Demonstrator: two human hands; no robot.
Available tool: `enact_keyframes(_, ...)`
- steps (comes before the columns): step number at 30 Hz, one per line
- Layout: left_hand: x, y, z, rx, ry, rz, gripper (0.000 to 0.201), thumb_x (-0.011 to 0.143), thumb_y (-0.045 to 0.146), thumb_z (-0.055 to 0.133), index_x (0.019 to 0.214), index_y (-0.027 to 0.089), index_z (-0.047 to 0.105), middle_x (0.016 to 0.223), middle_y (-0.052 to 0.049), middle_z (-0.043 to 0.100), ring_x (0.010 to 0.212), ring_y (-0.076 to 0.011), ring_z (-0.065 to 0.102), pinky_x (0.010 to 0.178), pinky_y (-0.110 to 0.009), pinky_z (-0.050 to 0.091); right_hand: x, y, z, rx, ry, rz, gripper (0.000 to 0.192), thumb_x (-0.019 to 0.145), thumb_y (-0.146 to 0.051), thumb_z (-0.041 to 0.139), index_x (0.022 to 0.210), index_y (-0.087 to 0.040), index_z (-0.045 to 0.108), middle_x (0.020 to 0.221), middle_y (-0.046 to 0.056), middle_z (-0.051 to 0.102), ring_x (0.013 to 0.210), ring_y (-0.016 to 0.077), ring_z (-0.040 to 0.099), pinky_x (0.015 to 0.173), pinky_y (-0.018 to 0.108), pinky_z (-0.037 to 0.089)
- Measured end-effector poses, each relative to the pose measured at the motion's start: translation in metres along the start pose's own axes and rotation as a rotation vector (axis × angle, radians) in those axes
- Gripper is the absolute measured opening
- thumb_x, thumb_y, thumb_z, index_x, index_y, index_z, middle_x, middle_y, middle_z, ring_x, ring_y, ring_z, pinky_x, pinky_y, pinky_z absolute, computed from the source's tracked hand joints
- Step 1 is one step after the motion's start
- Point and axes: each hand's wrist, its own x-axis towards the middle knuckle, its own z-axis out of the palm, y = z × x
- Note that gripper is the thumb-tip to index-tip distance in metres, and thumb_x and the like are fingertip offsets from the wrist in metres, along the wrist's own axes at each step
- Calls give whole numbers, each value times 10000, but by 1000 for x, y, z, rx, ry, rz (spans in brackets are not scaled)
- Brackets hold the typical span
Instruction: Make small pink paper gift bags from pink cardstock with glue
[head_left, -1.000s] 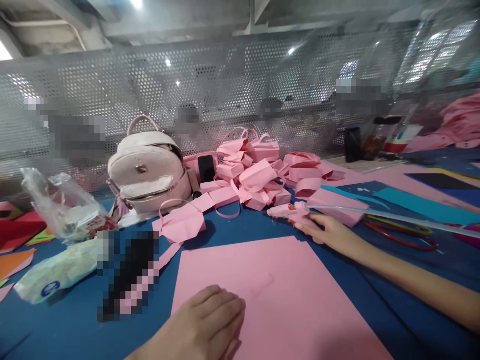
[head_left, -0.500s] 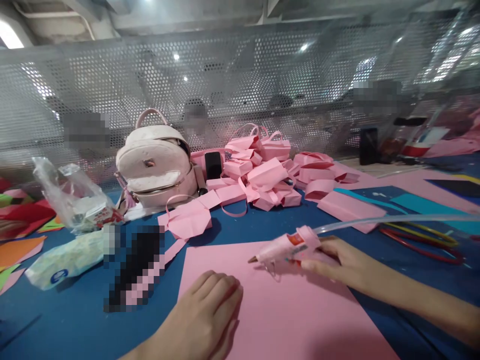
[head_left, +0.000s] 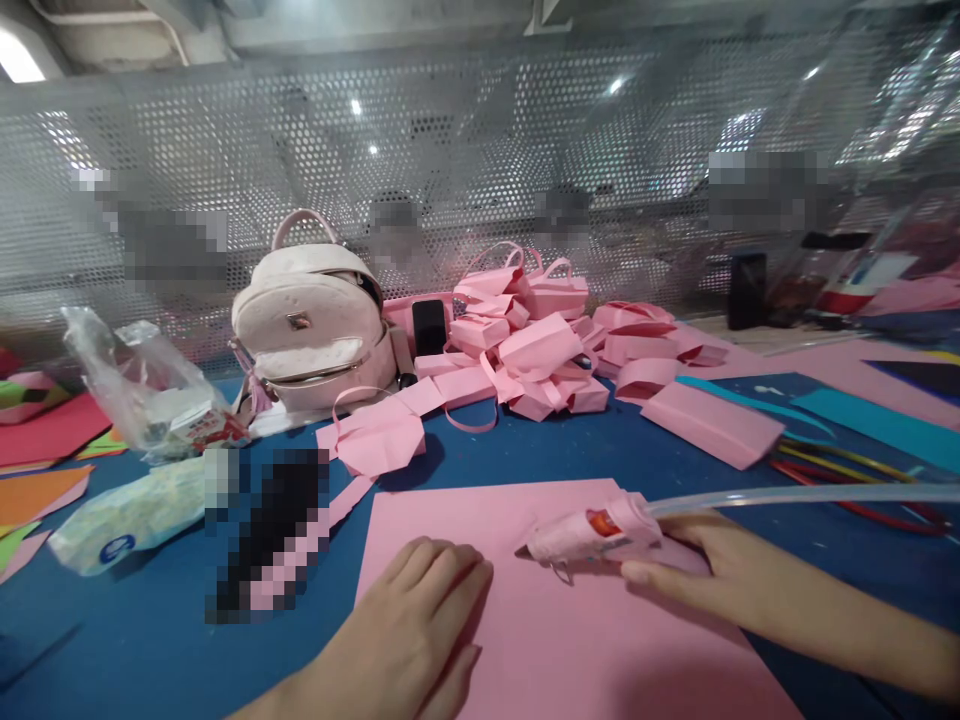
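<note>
A craft workshop: perforated metal screen (head_left: 480,180) behind a blue worktable (head_left: 150,640) heaped with folded pink paper bags (head_left: 540,350).

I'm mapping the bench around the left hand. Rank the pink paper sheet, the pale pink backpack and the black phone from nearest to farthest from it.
1. Pink paper sheet: under the left hand.
2. Pale pink backpack: far side, slightly left.
3. Black phone: upright beyond, right of the backpack; close to call with it.

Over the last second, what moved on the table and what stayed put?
The right hand took the pink glue gun from beside the paper pile and brought it toward the person, over the pink sheet, nozzle pointing left. The left hand stayed flat on the sheet. Backpack and folded bags unchanged.
</note>
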Motion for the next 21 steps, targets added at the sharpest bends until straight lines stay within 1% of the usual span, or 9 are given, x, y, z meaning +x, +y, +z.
enact_keyframes(3, 3, 1, -4, 18, -92, -27, 522, 933, 183, 523, 1429, 51, 430, 1256, -186, 581, 1073, -317, 528, 946, -467, 513, 0, 0, 1, 18, -42, -33, 470, 816, -544, 627, 1104, -212, 795, 1144, 118, 767, 1083, 414, 685, 1000, 482, 516)
enact_keyframes(5, 5, 2, -6, 6, -120, -52, 542, 935, 199, 531, 1446, 60, 419, 1258, -183, 568, 1068, -316, 516, 947, -474, 506, 1, 2, 2, 44, -67, -61, 461, 817, -532, 640, 1102, -205, 795, 1132, 120, 771, 1055, 405, 697, 967, 461, 539)
enact_keyframes(7, 8, 3, -7, -33, -133, -83, 566, 933, 211, 539, 1467, 86, 400, 1254, -169, 558, 1067, -314, 502, 949, -482, 497, 2, 5, 2, 49, -62, -68, 471, 819, -533, 644, 1115, -198, 790, 1138, 127, 768, 1051, 400, 698, 962, 452, 542)
enact_keyframes(10, 12, 3, -6, -107, -143, -125, 558, 935, 223, 547, 1464, 120, 402, 1249, -148, 543, 1078, -306, 483, 962, -482, 482, 2, 13, 3, 25, -49, -51, 500, 813, -545, 641, 1138, -191, 781, 1166, 135, 757, 1076, 416, 685, 976, 474, 532)
enact_keyframes(14, 15, 2, -5, -137, -139, -153, 554, 936, 223, 551, 1460, 123, 402, 1248, -145, 531, 1081, -298, 474, 967, -472, 470, -1, 16, 2, 4, -42, -18, 537, 812, -560, 626, 1176, -189, 765, 1231, 137, 730, 1135, 435, 656, 1006, 515, 508)
enact_keyframes(18, 15, 1, -4, -122, -121, -145, 616, 934, 223, 548, 1508, 131, 345, 1230, -142, 540, 1061, -287, 489, 952, -457, 475, -4, 8, 4, 23, -79, -64, 466, 852, -514, 610, 1177, -219, 766, 1169, 112, 759, 1049, 385, 703, 984, 471, 531)
enact_keyframes(21, 14, 1, -3, -114, -101, -141, 620, 943, 238, 534, 1521, 148, 328, 1228, -139, 550, 1063, -280, 502, 949, -444, 479, -3, 4, 8, 19, -60, -105, 414, 868, -493, 604, 1153, -246, 775, 1102, 87, 782, 979, 359, 724, 939, 457, 558)
